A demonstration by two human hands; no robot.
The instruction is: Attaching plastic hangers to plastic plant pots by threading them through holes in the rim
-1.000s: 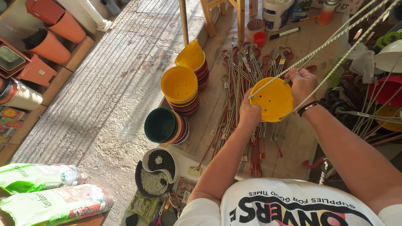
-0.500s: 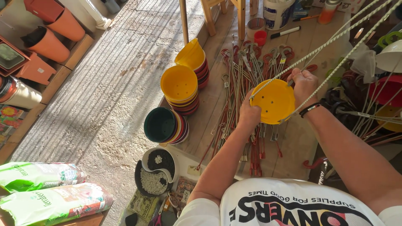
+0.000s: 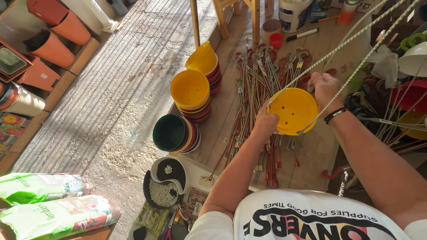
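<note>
A smooth, round yellow plastic pot (image 3: 294, 110) with small drain holes is held over the worn wooden bench (image 3: 231, 111), the left hand (image 3: 266, 122) and right hand (image 3: 324, 89) each with fingers closed on its rim. Thin pale hanger cords (image 3: 356, 40) rise from it. Below lie wire hangers (image 3: 262, 84), beside stacked glossy bowls (image 3: 191, 91) and a rough concrete floor (image 3: 111, 111).

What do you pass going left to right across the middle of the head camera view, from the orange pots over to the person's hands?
Orange pots → dark green pot stack → yellow pot stack → left hand → yellow pot held between both hands → right hand → red pot at the right edge.
</note>
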